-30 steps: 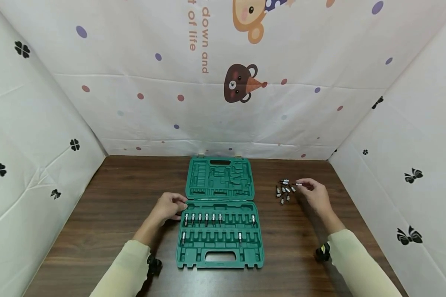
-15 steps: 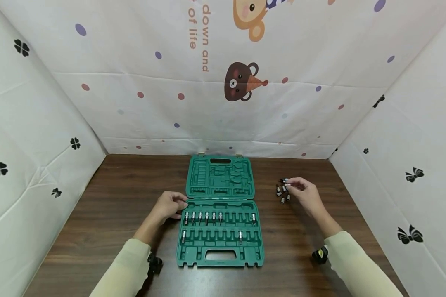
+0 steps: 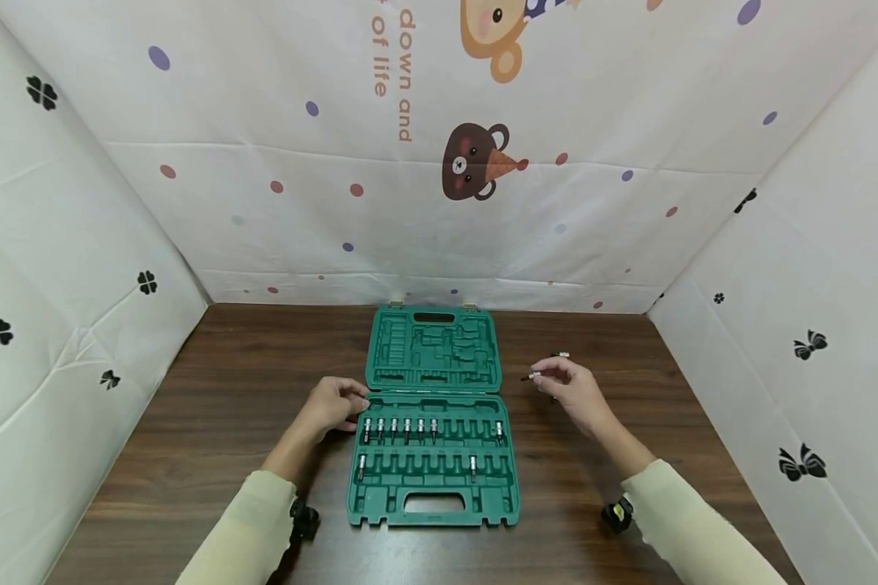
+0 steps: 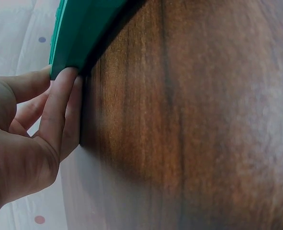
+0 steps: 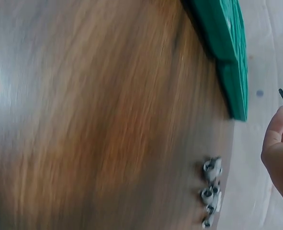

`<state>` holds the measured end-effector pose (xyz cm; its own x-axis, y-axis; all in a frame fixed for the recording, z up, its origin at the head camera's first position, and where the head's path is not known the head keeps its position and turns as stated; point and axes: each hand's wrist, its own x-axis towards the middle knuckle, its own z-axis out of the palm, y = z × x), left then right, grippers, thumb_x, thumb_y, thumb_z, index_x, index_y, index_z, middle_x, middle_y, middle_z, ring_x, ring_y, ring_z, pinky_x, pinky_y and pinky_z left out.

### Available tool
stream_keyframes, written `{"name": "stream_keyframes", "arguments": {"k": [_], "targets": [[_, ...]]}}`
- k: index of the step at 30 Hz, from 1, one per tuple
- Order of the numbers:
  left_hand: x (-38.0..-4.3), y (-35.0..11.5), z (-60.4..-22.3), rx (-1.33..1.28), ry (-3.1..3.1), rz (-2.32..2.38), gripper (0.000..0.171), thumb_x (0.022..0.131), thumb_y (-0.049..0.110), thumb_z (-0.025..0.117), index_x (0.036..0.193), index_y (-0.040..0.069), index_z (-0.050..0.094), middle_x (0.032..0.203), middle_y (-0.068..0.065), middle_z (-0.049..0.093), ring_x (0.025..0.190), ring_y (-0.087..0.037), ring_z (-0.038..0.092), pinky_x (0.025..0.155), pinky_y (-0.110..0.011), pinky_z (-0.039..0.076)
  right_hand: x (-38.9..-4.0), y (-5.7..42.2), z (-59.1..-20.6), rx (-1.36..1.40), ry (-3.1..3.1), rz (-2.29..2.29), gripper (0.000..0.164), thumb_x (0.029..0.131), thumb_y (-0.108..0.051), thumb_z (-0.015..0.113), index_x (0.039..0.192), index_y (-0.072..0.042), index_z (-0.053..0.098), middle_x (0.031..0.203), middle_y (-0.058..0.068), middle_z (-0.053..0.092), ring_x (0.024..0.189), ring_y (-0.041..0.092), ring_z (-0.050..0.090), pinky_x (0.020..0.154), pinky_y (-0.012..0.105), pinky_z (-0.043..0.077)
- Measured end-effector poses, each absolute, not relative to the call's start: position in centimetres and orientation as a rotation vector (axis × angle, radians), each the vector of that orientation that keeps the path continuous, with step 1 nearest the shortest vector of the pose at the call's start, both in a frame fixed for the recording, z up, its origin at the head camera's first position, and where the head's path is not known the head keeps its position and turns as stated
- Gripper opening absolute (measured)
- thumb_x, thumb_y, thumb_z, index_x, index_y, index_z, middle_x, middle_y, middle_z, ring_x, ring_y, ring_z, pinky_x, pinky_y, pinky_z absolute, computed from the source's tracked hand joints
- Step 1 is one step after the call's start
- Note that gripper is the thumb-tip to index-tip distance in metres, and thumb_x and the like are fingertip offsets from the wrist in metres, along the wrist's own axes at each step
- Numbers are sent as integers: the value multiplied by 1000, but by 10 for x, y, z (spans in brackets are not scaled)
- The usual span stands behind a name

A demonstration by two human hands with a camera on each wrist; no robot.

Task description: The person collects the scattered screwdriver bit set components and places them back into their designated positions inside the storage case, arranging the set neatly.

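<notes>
A green plastic case lies unfolded on the table. Several bit sockets fill the left of its upper row, with one more at that row's right end; two sit apart in the lower row. At the case's left edge, near the hinge, my left hand pinches the rim between thumb and fingers, which the left wrist view shows closely. To the right of the lid, my right hand holds a bit socket by its silver end, its dark tip pointing left. It is raised off the table in the right wrist view.
Loose bit sockets lie in a small group on the table's right side, mostly behind my right hand in the head view. The wooden table is bounded by white printed cloth at the back and both sides.
My right hand has travelled left across the loose pile, carrying the bit socket towards the case. The left hand and the case stay where they were.
</notes>
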<state>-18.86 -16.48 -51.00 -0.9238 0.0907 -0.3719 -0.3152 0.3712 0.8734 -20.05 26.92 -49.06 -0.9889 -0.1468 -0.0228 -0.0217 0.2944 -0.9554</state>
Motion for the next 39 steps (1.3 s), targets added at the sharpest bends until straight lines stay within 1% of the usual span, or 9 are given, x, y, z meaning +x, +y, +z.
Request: {"name": "stream_keyframes", "arguments": {"k": [7, 11, 13, 17, 20, 23, 28, 33, 39], "targets": [[-189, -164, -510, -199, 2284, 1573, 23, 101, 2, 65, 123, -1, 71, 107, -16, 70, 89, -22, 69, 69, -38, 65, -195, 248, -489, -270, 2392, -1759, 29, 100, -9, 68, 123, 9, 64, 120, 22, 67, 100, 17, 69, 91, 39, 61], [-189, -164, -509, -196, 2283, 1571, 23, 101, 2, 65, 123, -1, 70, 107, -17, 70, 89, -22, 69, 69, -38, 65, -190, 235, -489, -298, 2383, -1699, 26, 100, -10, 69, 121, 5, 67, 120, 21, 68, 100, 19, 69, 92, 45, 61], [-188, -164, -509, -195, 2283, 1571, 23, 101, 2, 65, 123, -1, 70, 108, -17, 70, 89, -22, 69, 69, -38, 65, -187, 229, -489, -319, 2380, -1668, 24, 100, -11, 69, 121, 3, 68, 119, 19, 69, 101, 24, 69, 91, 46, 60], [-187, -164, -508, -193, 2285, 1568, 23, 101, 3, 64, 123, -1, 70, 108, -17, 69, 90, -22, 69, 68, -38, 64, -184, 215, -491, -396, 2371, -1620, 21, 101, -11, 68, 119, 0, 69, 115, 17, 70, 102, 28, 69, 88, 40, 61], [-187, -165, -509, -191, 2286, 1566, 23, 101, 3, 64, 123, -1, 70, 109, -18, 69, 90, -22, 69, 68, -38, 64, -184, 206, -493, -455, 2360, -1593, 20, 100, -11, 69, 118, -1, 69, 112, 17, 71, 100, 24, 69, 83, 32, 61], [-187, -165, -510, -193, 2285, 1566, 23, 101, 3, 64, 122, -1, 70, 109, -18, 69, 91, -23, 69, 68, -38, 64, -184, 199, -493, -511, 2368, -1547, 21, 101, -11, 68, 118, 1, 69, 110, 15, 71, 97, 20, 68, 80, 28, 60], [-190, -164, -511, -191, 2278, 1574, 23, 100, 3, 65, 122, -1, 70, 110, -18, 70, 93, -24, 69, 68, -38, 64, -183, 190, -490, -560, 2390, -1464, 21, 102, -11, 67, 118, 2, 69, 111, 13, 71, 97, 21, 68, 78, 30, 60], [-191, -164, -511, -199, 2280, 1573, 22, 100, 3, 65, 122, 0, 71, 109, -17, 70, 92, -24, 69, 68, -37, 65, -183, 181, -488, -618, 2416, -1355, 17, 101, -13, 68, 115, -4, 72, 111, 8, 72, 98, 16, 68, 79, 27, 60], [-190, -165, -511, -183, 2287, 1567, 22, 101, 3, 65, 122, -2, 70, 109, -18, 69, 91, -24, 69, 67, -38, 64, -183, 171, -489, -657, 2407, -1288, 11, 100, -9, 69, 111, -7, 71, 106, 3, 73, 95, 13, 69, 79, 26, 60]]}}
